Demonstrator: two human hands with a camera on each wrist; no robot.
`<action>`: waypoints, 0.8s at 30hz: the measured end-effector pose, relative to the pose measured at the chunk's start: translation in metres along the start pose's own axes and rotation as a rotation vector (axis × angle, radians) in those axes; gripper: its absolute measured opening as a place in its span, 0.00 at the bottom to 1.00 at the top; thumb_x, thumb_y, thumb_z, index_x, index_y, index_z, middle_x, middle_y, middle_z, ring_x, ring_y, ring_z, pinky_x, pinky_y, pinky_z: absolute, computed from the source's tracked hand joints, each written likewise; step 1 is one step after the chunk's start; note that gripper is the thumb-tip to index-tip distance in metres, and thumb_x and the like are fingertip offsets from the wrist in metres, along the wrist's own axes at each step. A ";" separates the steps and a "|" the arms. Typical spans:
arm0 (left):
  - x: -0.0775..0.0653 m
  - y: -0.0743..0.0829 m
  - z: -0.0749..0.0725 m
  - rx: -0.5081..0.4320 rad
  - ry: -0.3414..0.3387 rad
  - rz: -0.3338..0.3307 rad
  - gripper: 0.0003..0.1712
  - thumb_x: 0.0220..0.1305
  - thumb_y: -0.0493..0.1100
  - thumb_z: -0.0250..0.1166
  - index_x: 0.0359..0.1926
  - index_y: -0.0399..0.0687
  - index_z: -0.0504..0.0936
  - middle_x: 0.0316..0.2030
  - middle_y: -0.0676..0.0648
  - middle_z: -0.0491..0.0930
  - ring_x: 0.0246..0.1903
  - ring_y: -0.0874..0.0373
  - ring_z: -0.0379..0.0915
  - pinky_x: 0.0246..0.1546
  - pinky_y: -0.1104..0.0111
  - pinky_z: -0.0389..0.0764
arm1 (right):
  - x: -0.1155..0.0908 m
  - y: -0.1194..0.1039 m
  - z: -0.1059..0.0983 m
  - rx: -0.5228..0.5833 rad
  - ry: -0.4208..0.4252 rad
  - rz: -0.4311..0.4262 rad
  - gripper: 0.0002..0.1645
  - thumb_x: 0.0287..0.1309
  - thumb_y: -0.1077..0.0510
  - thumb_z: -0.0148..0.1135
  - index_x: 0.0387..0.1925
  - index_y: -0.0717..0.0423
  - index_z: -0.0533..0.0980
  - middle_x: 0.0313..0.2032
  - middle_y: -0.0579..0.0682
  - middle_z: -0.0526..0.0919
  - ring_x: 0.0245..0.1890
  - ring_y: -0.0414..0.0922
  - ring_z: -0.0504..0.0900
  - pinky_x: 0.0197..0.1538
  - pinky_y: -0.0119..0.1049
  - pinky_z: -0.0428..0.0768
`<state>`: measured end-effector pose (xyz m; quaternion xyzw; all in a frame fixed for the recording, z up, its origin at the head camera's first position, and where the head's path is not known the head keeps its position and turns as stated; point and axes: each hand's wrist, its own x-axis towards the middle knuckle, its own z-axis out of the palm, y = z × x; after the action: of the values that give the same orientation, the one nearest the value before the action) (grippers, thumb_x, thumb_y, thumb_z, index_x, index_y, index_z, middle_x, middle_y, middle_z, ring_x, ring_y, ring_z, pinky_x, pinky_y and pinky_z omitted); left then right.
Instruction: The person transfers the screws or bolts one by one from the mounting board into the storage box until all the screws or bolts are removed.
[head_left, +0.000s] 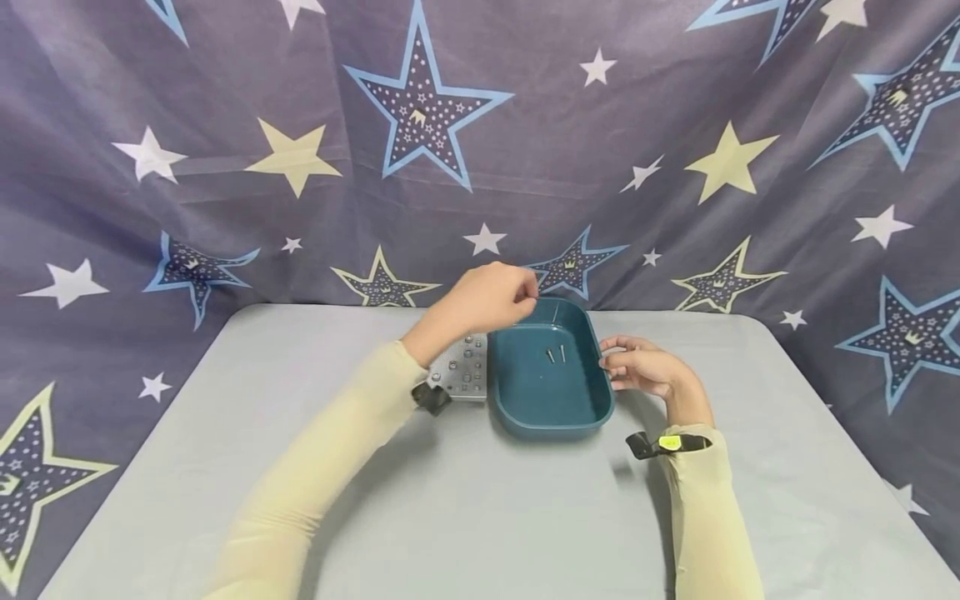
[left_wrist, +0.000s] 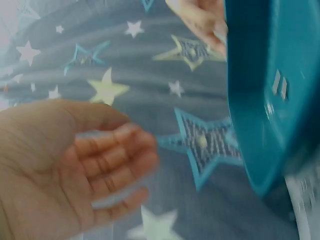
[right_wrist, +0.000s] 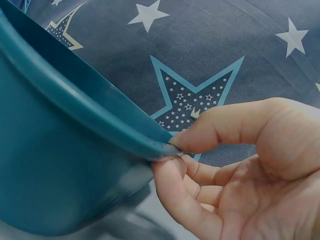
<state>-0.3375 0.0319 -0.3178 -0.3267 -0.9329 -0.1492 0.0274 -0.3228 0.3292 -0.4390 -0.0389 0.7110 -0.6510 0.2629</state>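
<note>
A teal plastic bin [head_left: 551, 408] stands on the table with two small screws [head_left: 556, 355] lying on its floor. My right hand [head_left: 641, 367] is at the bin's right side; in the right wrist view its thumb and index finger pinch the rim [right_wrist: 90, 107]. Over the bin's far left corner hovers my left hand [head_left: 491, 298], apart from the rim. Its fingers [left_wrist: 115, 162] are loosely bent, with nothing visible in them. Left of the bin, partly behind my left forearm, is a metal plate [head_left: 467, 385] bearing several bolts.
A light grey table [head_left: 525, 517] extends around the bin toward me and to both sides. A dark curtain with stars [head_left: 525, 208] hangs right behind the table's far edge. Black straps with small devices [head_left: 667, 444] sit on my wrists.
</note>
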 end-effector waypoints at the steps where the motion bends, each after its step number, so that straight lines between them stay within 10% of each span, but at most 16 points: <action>1: -0.005 -0.005 -0.003 -0.024 0.011 0.019 0.10 0.71 0.46 0.59 0.47 0.51 0.84 0.34 0.53 0.84 0.33 0.59 0.78 0.38 0.62 0.80 | 0.000 0.000 0.000 -0.004 0.001 -0.002 0.18 0.62 0.69 0.49 0.53 0.57 0.63 0.30 0.40 0.79 0.30 0.34 0.77 0.41 0.31 0.82; 9: -0.042 -0.050 0.000 -0.116 0.072 0.115 0.08 0.67 0.44 0.61 0.45 0.50 0.82 0.35 0.53 0.84 0.38 0.58 0.80 0.43 0.62 0.80 | -0.001 0.000 -0.001 -0.016 0.007 -0.002 0.17 0.64 0.69 0.47 0.53 0.57 0.62 0.31 0.39 0.78 0.30 0.34 0.77 0.40 0.31 0.82; 24: -0.087 -0.105 0.035 0.081 0.079 0.155 0.15 0.51 0.47 0.70 0.41 0.52 0.80 0.38 0.48 0.81 0.39 0.55 0.73 0.43 0.57 0.75 | 0.000 0.001 -0.002 -0.019 0.001 -0.011 0.18 0.63 0.69 0.48 0.53 0.57 0.62 0.29 0.39 0.78 0.29 0.33 0.76 0.41 0.31 0.82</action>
<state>-0.3326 -0.0880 -0.3912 -0.3902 -0.9083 -0.1214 0.0889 -0.3236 0.3306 -0.4399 -0.0449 0.7172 -0.6455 0.2585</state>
